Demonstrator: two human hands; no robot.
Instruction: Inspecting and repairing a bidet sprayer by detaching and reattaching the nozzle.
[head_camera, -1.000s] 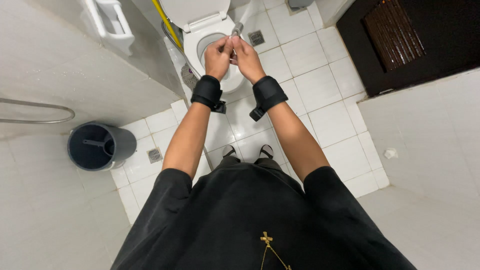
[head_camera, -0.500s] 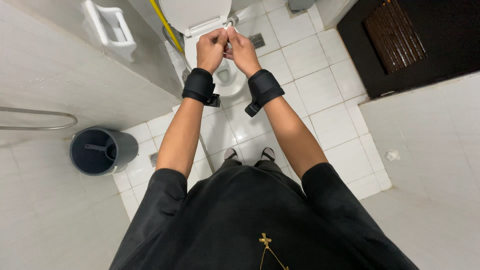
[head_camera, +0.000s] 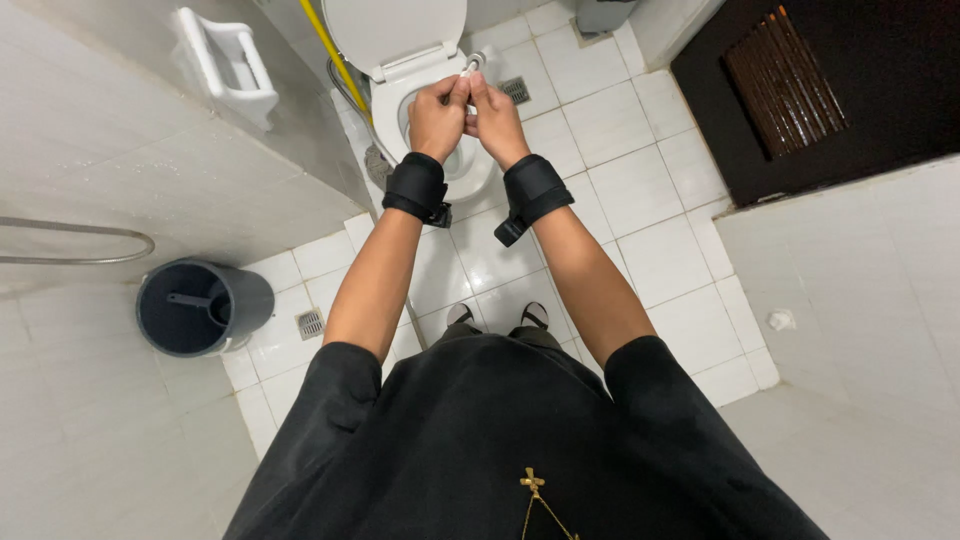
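Head view: your left hand (head_camera: 437, 115) and right hand (head_camera: 495, 118) meet directly above the toilet (head_camera: 405, 60) bowl, fingers of both pinched together on a small white item (head_camera: 467, 70); what it is cannot be told. Both hands are clamped on it, touching each other at the fingertips.

Risks, judged from this position:
- A loose pinch would drop the item into the open bowl below it.
- Uneven pull between the hands could tear or spill it.
- The bucket (head_camera: 198, 305), left of the toilet near the wall, and the hose (head_camera: 345, 80) beside the bowl could catch a foot.
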